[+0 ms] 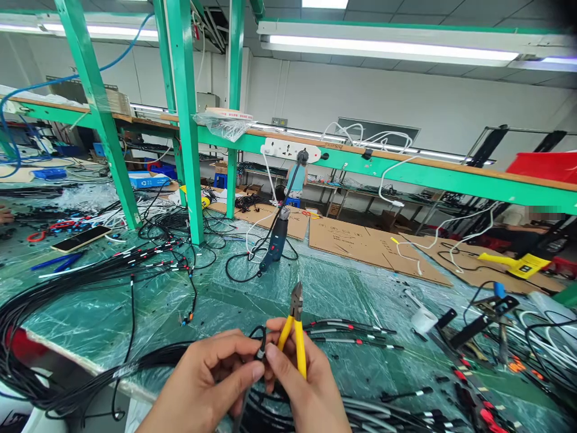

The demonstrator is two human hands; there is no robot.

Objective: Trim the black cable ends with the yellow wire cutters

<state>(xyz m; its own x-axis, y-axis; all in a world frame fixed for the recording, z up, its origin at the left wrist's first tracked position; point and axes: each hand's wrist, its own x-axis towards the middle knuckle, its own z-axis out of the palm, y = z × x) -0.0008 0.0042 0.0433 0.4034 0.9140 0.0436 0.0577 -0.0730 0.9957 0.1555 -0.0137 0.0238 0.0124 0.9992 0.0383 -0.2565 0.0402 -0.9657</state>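
My left hand (205, 382) is closed at the lower middle, pinching a black cable (260, 353) between thumb and index finger. Touching the same piece with thumb and fingertips, my right hand (302, 379) also keeps yellow-handled cutters (296, 328) in its grip. The cutters' jaws point up and away from me. Part of the cable loops above the fingertips, and the rest is partly hidden by both hands. Beneath and beside the hands lie bundles of black and grey cables (374, 409).
A dark heat gun (276, 240) stands on the film-covered bench (234, 300). Black cable coils (27, 307) and a phone (81, 238) lie left. A green post (189, 150) rises ahead. At right are a metal fixture (478, 325), white tape roll (424, 320) and yellow tool (527, 264). People are behind.
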